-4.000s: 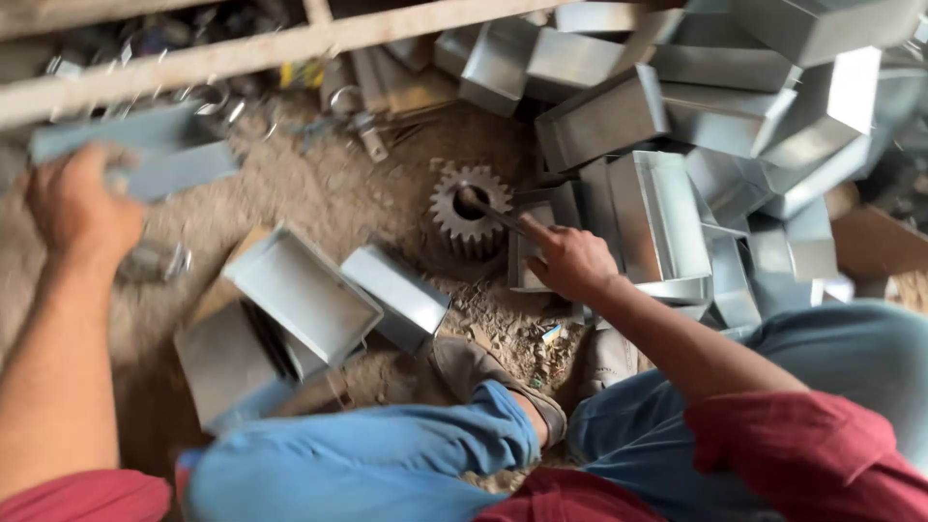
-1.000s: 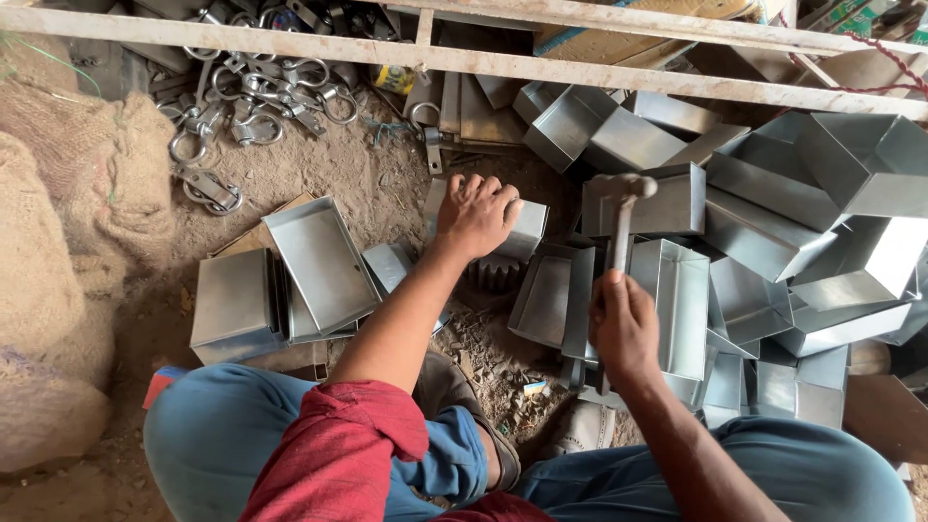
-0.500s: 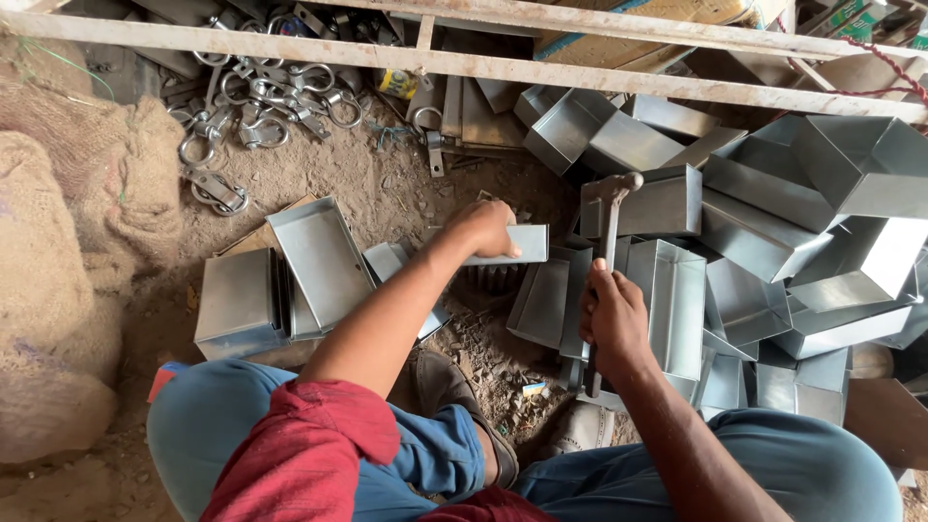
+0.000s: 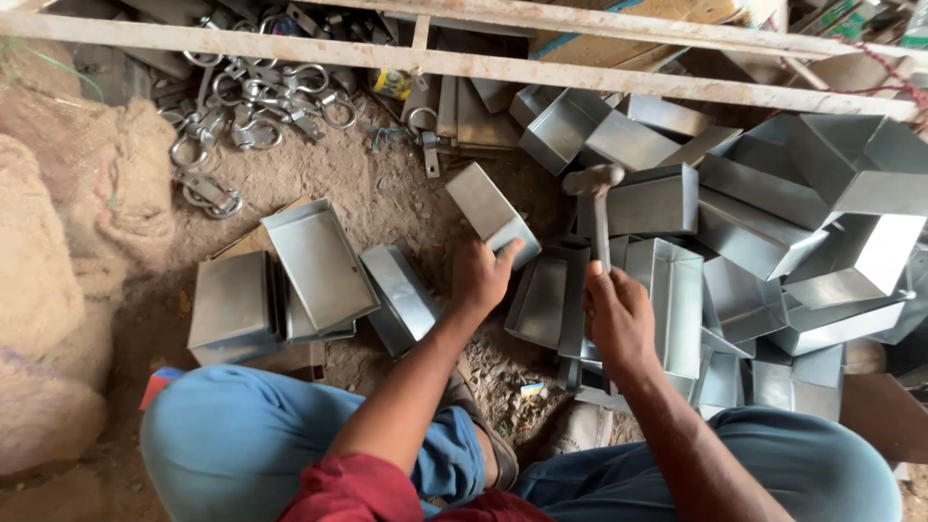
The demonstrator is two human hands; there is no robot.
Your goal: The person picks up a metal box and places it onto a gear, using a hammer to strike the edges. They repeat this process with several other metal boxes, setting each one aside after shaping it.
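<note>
My left hand [image 4: 483,274] grips a bent sheet-metal tray [image 4: 490,211] by its near end and holds it tilted up over the dirt floor. My right hand [image 4: 619,319] is shut on the handle of a hammer [image 4: 594,198], whose head points up beside the tray. A stack of similar grey metal trays [image 4: 290,280] lies to the left of my left arm. A large heap of the same trays [image 4: 773,232] fills the right side.
A pile of steel shackles and rings [image 4: 251,97] lies at the back left. A rusty metal bar [image 4: 464,63] crosses the top. Burlap sacks [image 4: 68,242] bulge on the left. My knees in blue trousers [image 4: 232,445] frame the bottom.
My left hand has lifted the tray off the gear-shaped block and tilted it upward. The hammer in my right hand has stayed raised next to it.
</note>
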